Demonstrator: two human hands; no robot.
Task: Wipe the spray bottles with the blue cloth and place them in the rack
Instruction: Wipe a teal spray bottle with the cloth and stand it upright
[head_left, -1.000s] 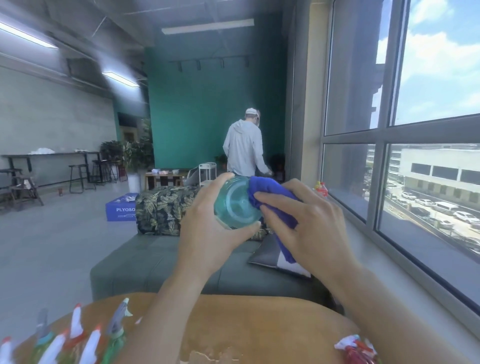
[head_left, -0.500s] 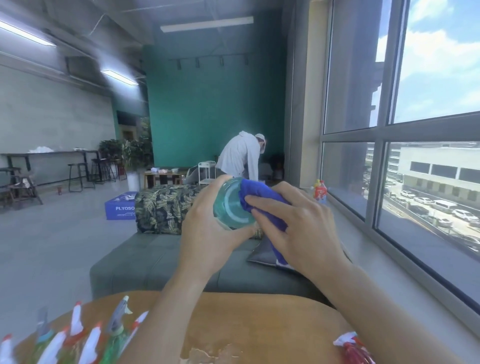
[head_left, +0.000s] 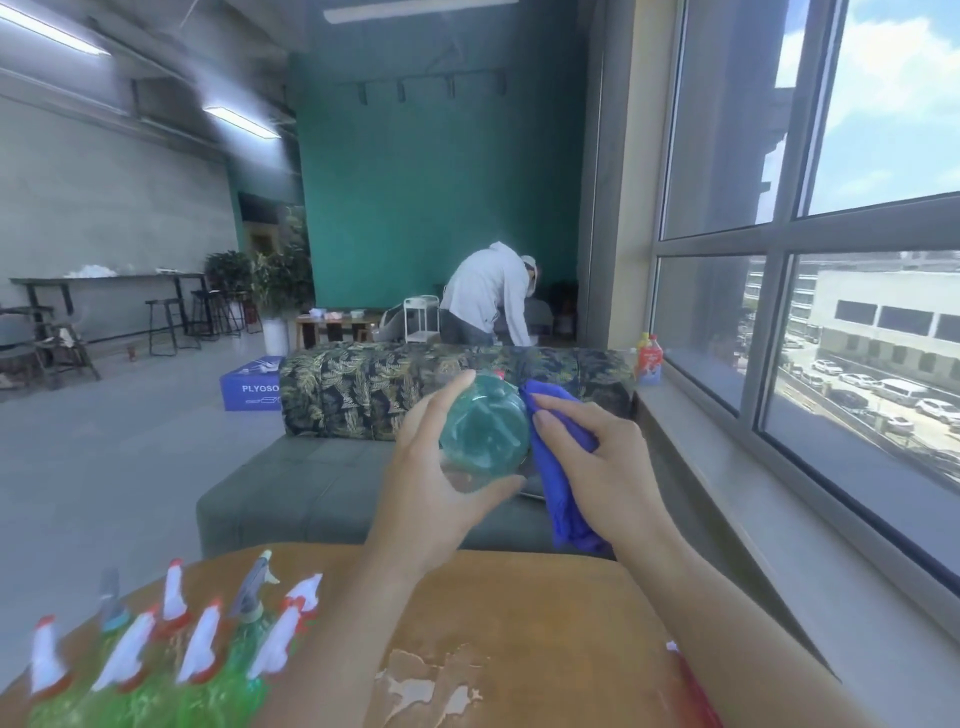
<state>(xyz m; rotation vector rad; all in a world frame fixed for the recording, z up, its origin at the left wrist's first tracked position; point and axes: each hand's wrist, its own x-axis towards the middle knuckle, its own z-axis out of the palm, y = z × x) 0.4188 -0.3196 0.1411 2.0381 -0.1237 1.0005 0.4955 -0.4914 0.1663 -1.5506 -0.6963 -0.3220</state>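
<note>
Two hands raised: left fingers grip bottle hiding its nozzle, right fingers clutch blue cloth.

Spray bottles in hand: one, teal, seen base-on.
Spray bottles at the table's near left corner: eight trigger heads visible, six white and two grey; the bodies blur together.
Blue cloths: one.
Hands: two, left and right.
Bottles on the window sill: two, red, one behind the other.
People in the background: one.
</note>
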